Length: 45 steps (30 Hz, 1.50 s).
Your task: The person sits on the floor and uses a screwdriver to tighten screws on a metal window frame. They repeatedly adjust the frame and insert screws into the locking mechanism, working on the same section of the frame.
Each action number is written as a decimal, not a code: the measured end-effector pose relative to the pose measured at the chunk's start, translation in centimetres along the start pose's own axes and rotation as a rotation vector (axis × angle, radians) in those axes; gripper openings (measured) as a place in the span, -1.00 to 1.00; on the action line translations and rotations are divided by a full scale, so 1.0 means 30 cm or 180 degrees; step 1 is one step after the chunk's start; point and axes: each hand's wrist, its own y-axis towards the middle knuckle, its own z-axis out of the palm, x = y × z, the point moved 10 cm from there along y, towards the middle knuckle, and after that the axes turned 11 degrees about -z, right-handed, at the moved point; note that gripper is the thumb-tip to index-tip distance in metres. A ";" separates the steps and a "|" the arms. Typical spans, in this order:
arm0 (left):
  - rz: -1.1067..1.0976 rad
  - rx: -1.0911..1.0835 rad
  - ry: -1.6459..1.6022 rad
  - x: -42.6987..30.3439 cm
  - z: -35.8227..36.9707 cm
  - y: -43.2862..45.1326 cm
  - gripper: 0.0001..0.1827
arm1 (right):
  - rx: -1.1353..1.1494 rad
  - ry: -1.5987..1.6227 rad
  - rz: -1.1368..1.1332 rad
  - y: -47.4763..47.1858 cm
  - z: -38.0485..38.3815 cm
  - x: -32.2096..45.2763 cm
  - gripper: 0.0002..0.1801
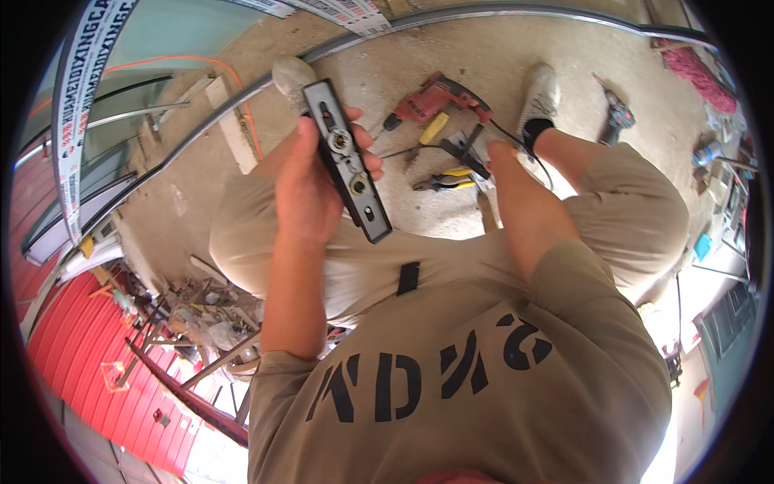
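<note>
My left hand (311, 181) grips a long black-edged metal plate, apparently a door lock's handle plate (346, 160), with its recessed back, slots and two round fittings facing up. My right hand (500, 154) reaches low between my knees, its fingers mostly hidden by the wrist. Beside it lies a black handle-like part (464, 158), and whether the fingers hold it is unclear. Pliers with black and yellow grips (446, 179) rest on the floor near that part. Farther out are a yellow-handled tool (434, 127) and a red corded power drill (435, 101).
A cordless drill (618, 116) lies beyond my right shoe (540, 97). A long dark frame bar (242, 97) curves across the floor past my left shoe (292, 74). An orange cable (245, 103) runs at left. Scrap (211, 320) is heaped behind my left side; pink rope (695, 75) lies far right.
</note>
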 end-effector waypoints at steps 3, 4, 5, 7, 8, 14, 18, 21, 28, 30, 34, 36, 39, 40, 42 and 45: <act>-0.0232 0.0196 0.0058 -0.006 0.058 0.074 -0.26 | -0.1328 0.0528 0.0802 0.006 0.027 -0.110 -0.52; -0.0147 0.0137 -0.0078 0.007 0.040 0.055 -0.28 | -0.0997 0.0278 0.0134 0.029 0.010 -0.089 -0.55; -0.0083 -0.0034 -0.0127 0.013 0.016 0.034 -0.27 | -0.1019 0.0312 -0.0238 0.035 -0.016 -0.052 -0.58; -0.0084 -0.0147 0.0015 0.006 0.026 0.045 -0.26 | -0.0842 0.0208 -0.0455 0.039 -0.052 -0.020 -0.60; -0.0045 -0.0112 0.0065 0.006 0.029 0.038 -0.26 | -0.0461 -0.0133 -0.0552 0.035 -0.071 0.004 -0.58; 0.0192 0.0489 0.0009 -0.020 0.096 0.067 -0.29 | 0.1120 -0.1828 -0.1559 -0.008 -0.203 0.114 -0.33; 0.0331 0.0710 -0.0293 -0.031 0.110 0.064 -0.32 | 0.1442 -0.1953 -0.1687 -0.037 -0.225 0.146 -0.14; 0.0339 0.0833 -0.0316 -0.027 0.104 0.069 -0.31 | 0.1462 -0.1723 -0.1287 0.047 -0.168 0.094 -0.15; 0.0374 0.0728 -0.0648 -0.021 0.076 0.069 -0.25 | 0.0647 -0.0042 0.0044 0.186 -0.023 -0.081 -0.58; 0.0419 0.0762 -0.0615 -0.026 0.086 0.065 -0.26 | 0.0480 0.0628 0.0422 0.165 -0.026 -0.115 -0.63; 0.0285 0.0591 -0.0718 -0.019 0.086 0.074 -0.25 | 0.0452 0.0331 0.0257 0.157 -0.076 -0.111 -0.65; 0.0163 0.0591 -0.1004 -0.021 0.087 0.067 -0.26 | 0.0451 0.0218 0.0129 0.101 -0.109 -0.071 -0.66; 0.0134 0.0593 -0.0932 -0.041 0.099 0.086 -0.29 | 0.0463 0.0122 0.0184 0.089 -0.175 -0.115 -0.67; 0.0158 0.0702 -0.0963 -0.046 0.106 0.084 -0.31 | 0.0486 0.0104 0.0187 0.064 -0.190 -0.106 -0.67; 0.0276 0.0796 -0.0992 -0.039 0.105 0.059 -0.32 | 0.0551 0.0012 0.0201 0.039 -0.274 -0.099 -0.68; 0.0280 0.0878 -0.0777 -0.040 0.133 0.062 -0.30 | 0.0754 0.0073 0.0398 -0.027 -0.326 -0.120 -0.69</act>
